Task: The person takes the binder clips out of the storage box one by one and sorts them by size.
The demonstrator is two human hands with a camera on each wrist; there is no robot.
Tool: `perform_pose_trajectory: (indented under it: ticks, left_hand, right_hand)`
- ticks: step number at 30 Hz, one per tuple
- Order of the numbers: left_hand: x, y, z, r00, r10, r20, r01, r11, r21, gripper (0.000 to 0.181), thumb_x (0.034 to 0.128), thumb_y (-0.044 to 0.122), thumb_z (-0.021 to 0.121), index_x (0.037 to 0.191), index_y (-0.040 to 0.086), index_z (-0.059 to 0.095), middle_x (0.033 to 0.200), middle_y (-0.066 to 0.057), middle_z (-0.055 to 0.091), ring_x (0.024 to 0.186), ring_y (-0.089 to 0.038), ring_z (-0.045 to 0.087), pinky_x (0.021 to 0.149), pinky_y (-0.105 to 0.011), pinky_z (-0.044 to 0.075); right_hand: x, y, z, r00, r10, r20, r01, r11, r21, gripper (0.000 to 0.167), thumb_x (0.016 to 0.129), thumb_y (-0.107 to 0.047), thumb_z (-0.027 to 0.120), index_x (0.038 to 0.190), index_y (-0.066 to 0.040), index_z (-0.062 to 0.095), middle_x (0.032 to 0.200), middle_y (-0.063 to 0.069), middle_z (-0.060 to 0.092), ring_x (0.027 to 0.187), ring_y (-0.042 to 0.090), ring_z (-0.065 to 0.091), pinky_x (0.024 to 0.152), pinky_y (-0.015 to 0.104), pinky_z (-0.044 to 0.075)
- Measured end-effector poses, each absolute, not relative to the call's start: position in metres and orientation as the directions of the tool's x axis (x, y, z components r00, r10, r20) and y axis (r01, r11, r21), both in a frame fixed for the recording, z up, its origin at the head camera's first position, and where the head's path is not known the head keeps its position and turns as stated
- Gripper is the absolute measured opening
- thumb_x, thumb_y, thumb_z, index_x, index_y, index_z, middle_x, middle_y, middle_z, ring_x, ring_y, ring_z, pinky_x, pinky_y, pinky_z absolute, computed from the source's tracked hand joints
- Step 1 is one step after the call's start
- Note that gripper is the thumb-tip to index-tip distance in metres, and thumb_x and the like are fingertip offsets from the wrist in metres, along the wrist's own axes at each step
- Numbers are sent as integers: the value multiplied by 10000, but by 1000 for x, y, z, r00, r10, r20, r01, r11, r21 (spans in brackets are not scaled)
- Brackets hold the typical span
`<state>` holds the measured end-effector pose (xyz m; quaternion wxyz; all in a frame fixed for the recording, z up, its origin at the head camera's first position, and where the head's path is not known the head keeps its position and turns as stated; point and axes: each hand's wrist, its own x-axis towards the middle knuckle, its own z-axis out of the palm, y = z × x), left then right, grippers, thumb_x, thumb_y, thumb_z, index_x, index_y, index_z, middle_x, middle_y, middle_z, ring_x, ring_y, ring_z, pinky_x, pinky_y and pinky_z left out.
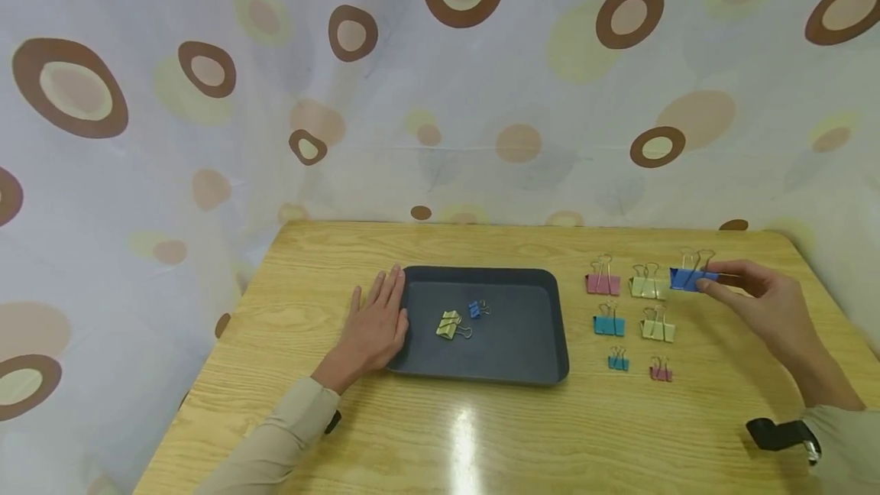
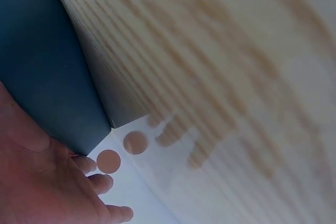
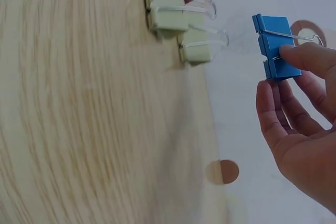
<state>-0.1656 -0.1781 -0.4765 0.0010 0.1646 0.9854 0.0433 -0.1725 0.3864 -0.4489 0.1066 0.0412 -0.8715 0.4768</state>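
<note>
My right hand (image 1: pixel 773 312) pinches a large blue binder clip (image 1: pixel 687 279) between thumb and fingers. In the right wrist view the blue clip (image 3: pixel 276 30) has its wire handles pointing right, and it appears lifted off the table. My left hand (image 1: pixel 371 327) lies with straight fingers along the left edge of a dark grey tray (image 1: pixel 509 357), touching its rim. Inside that tray are a yellow binder clip (image 1: pixel 448 325) and a small blue binder clip (image 1: pixel 475 309), both on their sides. The left wrist view shows the hand (image 2: pixel 47 177) against the tray's wall (image 2: pixel 47 51).
Right of the tray, binder clips stand in two columns: pink (image 1: pixel 602 285) and yellow (image 1: pixel 646 287) at the back, blue (image 1: pixel 609 325) and yellow (image 1: pixel 658 330) midway, small blue (image 1: pixel 618 363) and small pink (image 1: pixel 661 374) in front. A patterned curtain (image 1: pixel 481 174) hangs behind the wooden table (image 1: pixel 385 434).
</note>
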Motion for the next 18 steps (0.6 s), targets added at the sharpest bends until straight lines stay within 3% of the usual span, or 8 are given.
perform_pose_trajectory:
  ticks: [7, 13, 18]
  left_hand:
    - [-166, -178, -476, -947, 322, 13, 322, 941, 104, 624, 1112, 282, 325, 1649, 46, 113, 1721, -93, 88, 1567, -328, 137, 1197, -641, 165]
    - [-165, -178, -475, -947, 321, 11, 320, 941, 115, 630, 1108, 282, 340, 1647, 39, 124, 1720, -101, 94, 1566, -332, 142, 1197, -642, 160]
    - [-166, -178, -477, -947, 322, 11, 321, 941, 107, 631, 1109, 283, 338, 1648, 37, 119, 1719, -110, 102, 1567, -331, 138, 1196, -643, 162]
  right_hand:
    - [-181, 406, -457, -989, 23, 144, -103, 589, -802, 306, 968, -229, 740, 1221, -60, 700, 1035, -327, 629, 983, -190, 522, 732, 48, 411]
    - [-185, 416, -467, -994, 5, 108, -87, 553, -829, 292, 960, -171, 744, 1194, -6, 687, 978, -311, 653, 873, -158, 599, 706, 65, 444]
    - [-189, 422, -477, -996, -9, 85, -74, 589, -805, 346, 963, -214, 744, 1203, 26, 674, 970, -328, 631, 854, -162, 589, 693, 78, 459]
